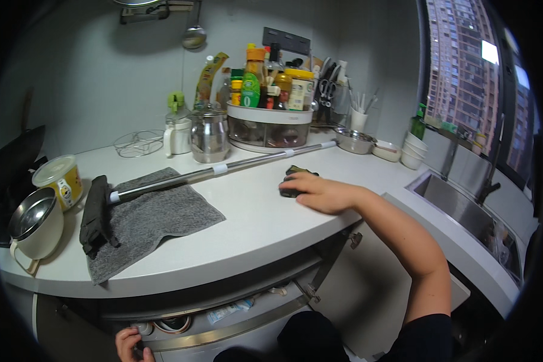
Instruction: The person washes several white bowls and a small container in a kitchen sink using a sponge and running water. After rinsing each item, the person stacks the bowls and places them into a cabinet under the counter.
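My right hand (328, 193) reaches over the white countertop (249, 199), its fingers curled on a small dark bundle (291, 190) with an olive-coloured top. The palm hides part of that bundle, so I cannot tell exactly what it is. Low at the left, my left hand (133, 345) has its fingers and thumb around the corner of a pulled-out drawer's metal edge (226, 334). Inside the drawer lie a blue-and-white packet (230, 310) and some round items. A mop with a metal pole (199, 175) and a dark head (97, 217) rests across a grey cloth (163, 217).
Behind the pole stand a steel pot (209, 135) and a seasoning carousel (270, 117) full of bottles. A cream cup (38, 226) and a yellow tub (63, 178) sit at the left. An open cabinet door (362, 280) hangs below my right arm, near the sink (452, 201).
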Demonstrator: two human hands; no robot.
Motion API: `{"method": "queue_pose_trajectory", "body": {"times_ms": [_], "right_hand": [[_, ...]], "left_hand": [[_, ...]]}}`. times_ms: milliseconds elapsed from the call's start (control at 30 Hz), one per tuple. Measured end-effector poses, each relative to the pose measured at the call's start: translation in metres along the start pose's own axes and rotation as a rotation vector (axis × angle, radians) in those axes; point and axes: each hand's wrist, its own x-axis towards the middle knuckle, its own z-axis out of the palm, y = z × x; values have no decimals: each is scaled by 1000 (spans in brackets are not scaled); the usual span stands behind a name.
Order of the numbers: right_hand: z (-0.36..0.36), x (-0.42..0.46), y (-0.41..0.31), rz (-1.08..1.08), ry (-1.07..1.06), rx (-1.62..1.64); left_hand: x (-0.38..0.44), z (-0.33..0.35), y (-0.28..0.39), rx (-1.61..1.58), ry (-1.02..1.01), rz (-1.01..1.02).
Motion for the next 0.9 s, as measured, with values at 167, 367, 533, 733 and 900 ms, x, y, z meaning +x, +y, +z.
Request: {"method": "queue_pose_trajectory", "body": {"times_ms": [167,367,533,733,900], "right_hand": [[14,77,-66,-291,-107,-41],[25,131,-55,-343,-139,-19],[-1,84,23,-291,-125,110],[-33,30,168,112,-44,119],[-41,-15,233,371,85,48]], "left_hand": [[78,-21,69,577,-26,567],[176,61,80,852,-186,376],[171,36,98,879,-234,255],[199,38,121,719,-602,69],[220,25,153,719,-803,-110]]}}
